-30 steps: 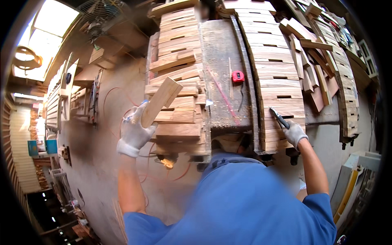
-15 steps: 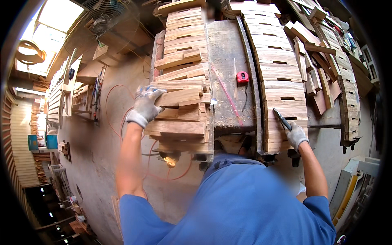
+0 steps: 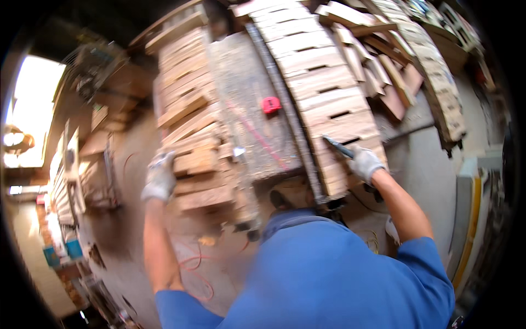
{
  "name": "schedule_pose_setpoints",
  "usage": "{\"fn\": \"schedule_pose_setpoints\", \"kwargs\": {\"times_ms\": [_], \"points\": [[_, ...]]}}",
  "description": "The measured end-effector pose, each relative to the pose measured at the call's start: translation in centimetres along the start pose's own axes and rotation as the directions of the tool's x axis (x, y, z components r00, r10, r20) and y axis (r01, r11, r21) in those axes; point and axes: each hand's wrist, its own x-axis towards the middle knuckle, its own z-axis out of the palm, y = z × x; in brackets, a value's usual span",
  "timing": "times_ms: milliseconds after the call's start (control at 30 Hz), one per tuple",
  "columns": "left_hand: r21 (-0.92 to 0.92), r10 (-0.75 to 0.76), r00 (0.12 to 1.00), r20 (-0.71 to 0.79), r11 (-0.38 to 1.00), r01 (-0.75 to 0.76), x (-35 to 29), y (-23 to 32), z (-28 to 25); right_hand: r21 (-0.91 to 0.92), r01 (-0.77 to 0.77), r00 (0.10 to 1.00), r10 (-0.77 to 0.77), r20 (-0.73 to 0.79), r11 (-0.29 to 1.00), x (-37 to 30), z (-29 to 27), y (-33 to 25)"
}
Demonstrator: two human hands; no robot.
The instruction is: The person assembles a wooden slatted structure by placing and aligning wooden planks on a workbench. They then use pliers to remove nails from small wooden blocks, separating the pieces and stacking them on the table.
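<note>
My left hand point(image 3: 159, 176), in a light work glove, is blurred by motion. Its fingers close around the left end of a short wooden block point(image 3: 196, 160) on the left row of stacked boards point(image 3: 189, 68). Gloved too, my right hand point(image 3: 365, 163) grips a slim dark pen-like tool point(image 3: 338, 147). Its tip points up and left over the near end of the right row of slotted wooden boards point(image 3: 320, 82); whether it touches the wood I cannot tell.
Between the rows, a red tape measure point(image 3: 270, 105) sits on a dusty grey bench surface point(image 3: 244, 71). Loose wooden offcuts point(image 3: 383, 66) pile up beyond the right row, with another board row point(image 3: 424, 60) farther right. A red hose point(image 3: 200, 257) loops across the floor at left.
The whole view has swung and tilted, so the board rows sit farther left. My left hand stays at the block's end; my right hand keeps its hold on the tool near the right row.
</note>
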Motion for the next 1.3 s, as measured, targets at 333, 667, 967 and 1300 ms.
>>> {"fn": "schedule_pose_setpoints", "kwargs": {"times_ms": [333,667,967,1300], "points": [[-0.526,0.040,0.982,-0.183,0.840,-0.132,0.0,21.6,-6.1,0.090,0.044,0.993,-0.053,0.105,0.995,-0.3,-2.0,-0.2],[-0.593,0.498,0.860,-0.113,0.660,-0.460,-2.6,42.3,6.1,0.351,0.004,0.992,-0.049,0.118,0.936,-3.3,-4.3,1.8],[-0.625,0.531,0.836,-0.138,0.608,-0.489,-3.9,44.1,9.2,0.927,0.293,0.871,0.335,-0.359,0.232,-21.0,-0.4,4.8],[-0.598,0.428,0.891,-0.151,0.678,-0.427,-4.9,44.6,10.3,0.980,0.177,0.835,0.541,-0.102,-0.087,-30.9,8.3,7.1]]}}
